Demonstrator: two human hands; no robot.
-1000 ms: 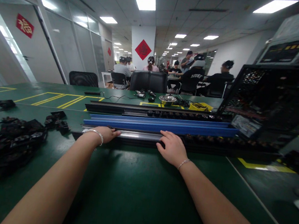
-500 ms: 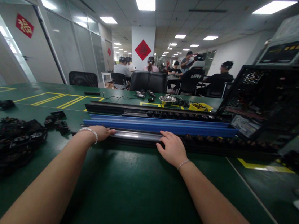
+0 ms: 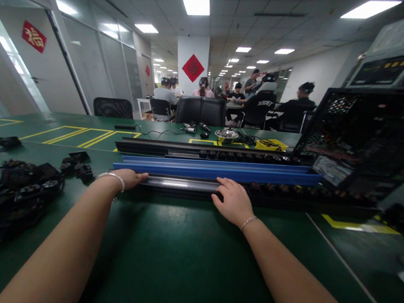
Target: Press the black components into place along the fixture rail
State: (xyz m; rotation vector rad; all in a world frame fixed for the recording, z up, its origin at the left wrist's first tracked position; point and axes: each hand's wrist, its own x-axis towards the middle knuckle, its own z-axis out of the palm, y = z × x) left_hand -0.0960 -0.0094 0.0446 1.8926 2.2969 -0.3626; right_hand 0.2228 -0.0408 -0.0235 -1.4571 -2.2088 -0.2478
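Observation:
A long black rail [image 3: 179, 183] with a shiny metallic strip lies crosswise on the green table, nearest to me. My left hand [image 3: 129, 178] grips it at its left end, thumb pointing right along the strip. Farther right, my right hand [image 3: 233, 200] curves over the same rail, fingertips on its far side and thumb on the near side. Small dark parts [image 3: 293, 190] sit in a row along the rail to the right of this hand. Just behind lies a blue rail [image 3: 215, 167], and beyond it another black rail [image 3: 143, 146] with similar parts.
Loose black parts [image 3: 28, 184] form a pile on the left. An open computer case [image 3: 365, 137] stands at the right over the rails' ends. Toward the back are a metal bowl [image 3: 226, 135], a yellow tray [image 3: 272, 145] and cables. Several people sit in the background.
My left hand has slid slightly left along the front rail. My right hand stays in about the same place.

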